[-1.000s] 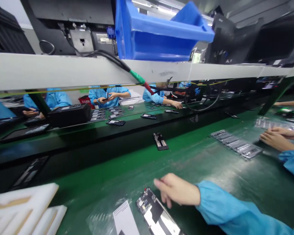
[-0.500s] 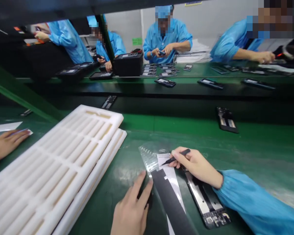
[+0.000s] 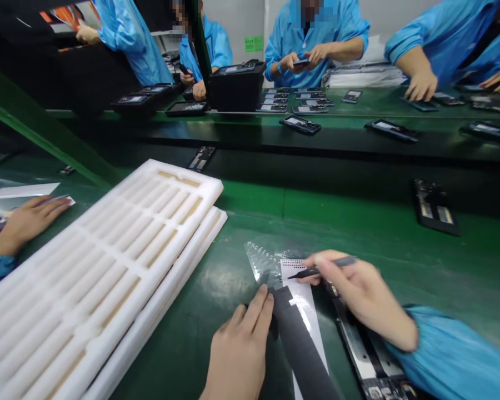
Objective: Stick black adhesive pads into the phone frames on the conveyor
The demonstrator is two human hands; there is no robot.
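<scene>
My right hand (image 3: 354,289) grips black tweezers (image 3: 304,273), their points over the top of a white label sheet (image 3: 306,300) with rows of small black dots. Close to the left edge of a black strip (image 3: 298,339) lies my left hand (image 3: 244,339), fingers stretched out and its fingertips near a clear film sheet (image 3: 260,264). The strip partly covers the white sheet, and a small white tab shows at its upper edge. Under my right wrist, an opened phone (image 3: 360,350) with bare boards lies partly hidden.
Stacked white foam trays (image 3: 108,250) with long slots fill the left. Beyond them a co-worker's hand (image 3: 31,222) rests near white sheets. Another opened phone (image 3: 435,208) lies at right. Behind a raised shelf with several phones (image 3: 302,124), co-workers in blue coats handle phones.
The view has shifted, so the bench things sit differently in it. My left hand's fingers have come closer together beside the strip. At far right, a co-worker's hand has moved down to the bench.
</scene>
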